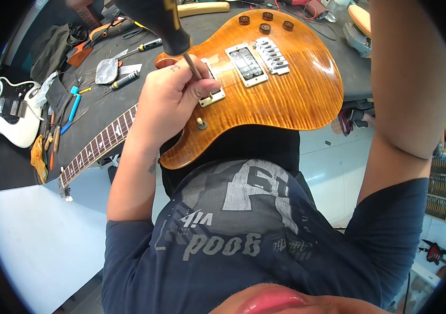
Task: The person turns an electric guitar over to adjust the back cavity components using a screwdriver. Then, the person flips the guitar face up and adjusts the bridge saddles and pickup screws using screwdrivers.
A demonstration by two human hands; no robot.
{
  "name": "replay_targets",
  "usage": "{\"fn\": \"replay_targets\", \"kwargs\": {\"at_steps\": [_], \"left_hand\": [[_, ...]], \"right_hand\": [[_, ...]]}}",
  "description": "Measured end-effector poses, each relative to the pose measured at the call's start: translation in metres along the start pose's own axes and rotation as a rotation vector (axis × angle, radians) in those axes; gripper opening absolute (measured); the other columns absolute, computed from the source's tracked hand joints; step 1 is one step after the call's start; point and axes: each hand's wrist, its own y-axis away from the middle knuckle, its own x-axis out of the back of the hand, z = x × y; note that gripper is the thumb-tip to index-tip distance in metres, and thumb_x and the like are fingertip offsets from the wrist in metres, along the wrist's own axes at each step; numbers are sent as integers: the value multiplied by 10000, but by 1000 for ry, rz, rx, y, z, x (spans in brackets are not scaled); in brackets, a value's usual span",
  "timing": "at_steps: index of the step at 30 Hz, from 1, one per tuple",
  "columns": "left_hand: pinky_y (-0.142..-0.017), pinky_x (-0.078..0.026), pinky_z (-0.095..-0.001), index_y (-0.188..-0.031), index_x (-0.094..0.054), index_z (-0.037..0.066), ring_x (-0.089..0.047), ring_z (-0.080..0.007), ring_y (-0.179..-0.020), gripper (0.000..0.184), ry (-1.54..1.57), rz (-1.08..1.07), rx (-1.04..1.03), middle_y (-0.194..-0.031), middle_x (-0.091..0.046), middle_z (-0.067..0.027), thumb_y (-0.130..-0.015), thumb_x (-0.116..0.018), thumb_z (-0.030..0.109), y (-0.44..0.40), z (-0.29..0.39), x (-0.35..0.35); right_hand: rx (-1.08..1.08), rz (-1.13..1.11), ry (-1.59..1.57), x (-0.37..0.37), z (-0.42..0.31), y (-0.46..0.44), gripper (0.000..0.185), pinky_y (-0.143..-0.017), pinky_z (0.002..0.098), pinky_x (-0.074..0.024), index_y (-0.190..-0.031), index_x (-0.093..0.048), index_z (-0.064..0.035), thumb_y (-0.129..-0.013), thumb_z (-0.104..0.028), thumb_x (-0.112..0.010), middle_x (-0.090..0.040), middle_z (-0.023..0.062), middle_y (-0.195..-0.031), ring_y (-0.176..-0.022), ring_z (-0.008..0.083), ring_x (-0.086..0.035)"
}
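Observation:
My left hand (168,97) is closed, its thumb and fingers pinched around the shaft of a screwdriver (177,42) with a dark handle. It rests over the neck-side pickup of an amber flame-top electric guitar (299,99), covering much of that pickup and its cream ring (218,97). The screwdriver's tip is hidden by the fingers. Beside the wrist is the toggle switch (201,123). A second pickup (245,64) and a metal bridge (272,55) lie further right. My right arm (409,78) reaches up past the top edge, so the right hand is out of sight.
The guitar's neck (100,145) extends left over the dark bench (152,63). Small screwdrivers (124,80), a blue-handled tool (70,107) and a white guitar (11,112) lie at left. Red cables (314,9) and a round orange-topped item (360,21) sit at the far right.

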Motion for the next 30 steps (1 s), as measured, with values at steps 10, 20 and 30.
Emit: {"fn": "replay_targets", "kwargs": {"at_steps": [10,20,30], "left_hand": [[-868,-617,-344,-1058,-696,-21,-747,-210,-921,137,668,122,37,-990,-751,-121,-927,-714,-56,-1,-14,-3],[-786,-583,-241,-963,-701,-13,-710,-101,-871,103,679,145,124,-906,-732,-48,-909,-784,13,-6,-10,-5],[-805,-604,-281,-919,-694,-1,-737,-142,-857,133,751,161,138,-912,-750,-86,-859,-809,-30,-8,-9,3]], "right_hand": [[0,-20,11,2,3,-3,210,-515,259,-376,-849,-697,1,-952,-180,-670,-549,-27,-630,-564,53,-486],[-4,-36,18,5,8,-7,173,-538,249,-387,-890,-697,5,-952,-154,-669,-558,-28,-662,-596,48,-498],[-15,-67,15,-1,6,-7,141,-562,240,-398,-931,-698,8,-951,-128,-668,-568,-29,-695,-628,43,-510]]}}
